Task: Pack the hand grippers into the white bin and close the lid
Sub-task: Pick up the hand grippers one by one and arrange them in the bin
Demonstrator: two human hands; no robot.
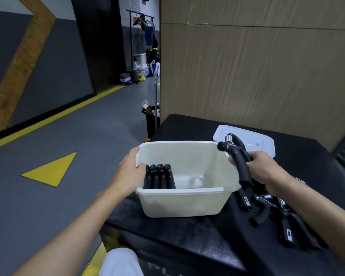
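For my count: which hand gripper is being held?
The hand gripper in the right hand, above the white bin's right rim; the others lie inside the bin or on the black surface.

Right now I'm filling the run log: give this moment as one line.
left hand: holds white bin rim | right hand: grips hand gripper | lid: off

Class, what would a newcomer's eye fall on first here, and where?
The open white bin stands mid-frame on a black table, four black gripper handles lined up at its left end. The right hand holds another gripper over the bin's right rim; the left hand grips its left rim.
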